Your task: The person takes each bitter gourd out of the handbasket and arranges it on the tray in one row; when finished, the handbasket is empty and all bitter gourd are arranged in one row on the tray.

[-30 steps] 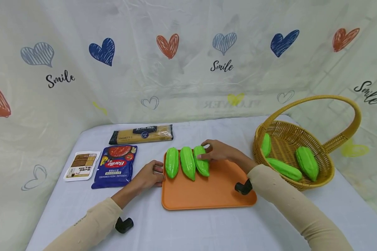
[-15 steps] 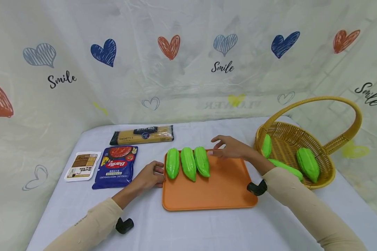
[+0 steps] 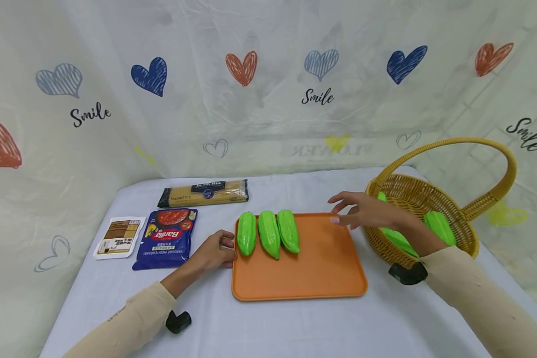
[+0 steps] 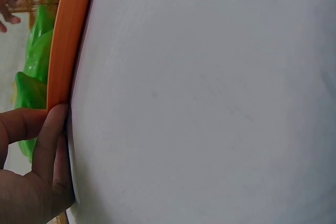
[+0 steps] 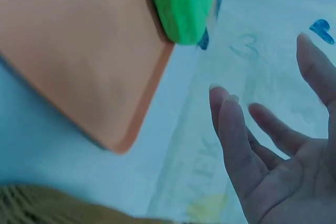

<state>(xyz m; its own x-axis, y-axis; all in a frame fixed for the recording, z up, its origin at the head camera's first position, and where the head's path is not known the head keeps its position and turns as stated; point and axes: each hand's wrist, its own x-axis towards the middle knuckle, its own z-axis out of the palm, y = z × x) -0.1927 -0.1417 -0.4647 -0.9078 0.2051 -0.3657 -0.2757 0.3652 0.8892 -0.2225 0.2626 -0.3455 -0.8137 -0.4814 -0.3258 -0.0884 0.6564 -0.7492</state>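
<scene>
Three bright green, ridged, pointed plastic fruits (image 3: 269, 233) lie side by side on the left half of an orange tray (image 3: 304, 278). At the tray's left rim my left hand (image 3: 215, 251) pinches the edge between thumb and fingers; in the left wrist view its fingers (image 4: 50, 135) meet at the orange rim. My right hand (image 3: 369, 211) is empty, fingers spread and loosely bent, above the table between the tray's far right corner and a wicker basket (image 3: 376, 243). More green fruits (image 3: 439, 226) lie inside the basket, partly hidden by my right forearm.
A spaghetti pack (image 3: 203, 193) lies behind the tray on the left. Left of the tray are a blue Barilla pouch (image 3: 165, 238) and a small white-and-brown packet (image 3: 119, 237). The basket's tall handle (image 3: 503, 184) arches up at the right. A printed curtain (image 3: 268, 114) hangs behind the table.
My right hand has let go of the third green fruit and moved right, from the tray to beside the basket. The left hand stays at the tray's rim.
</scene>
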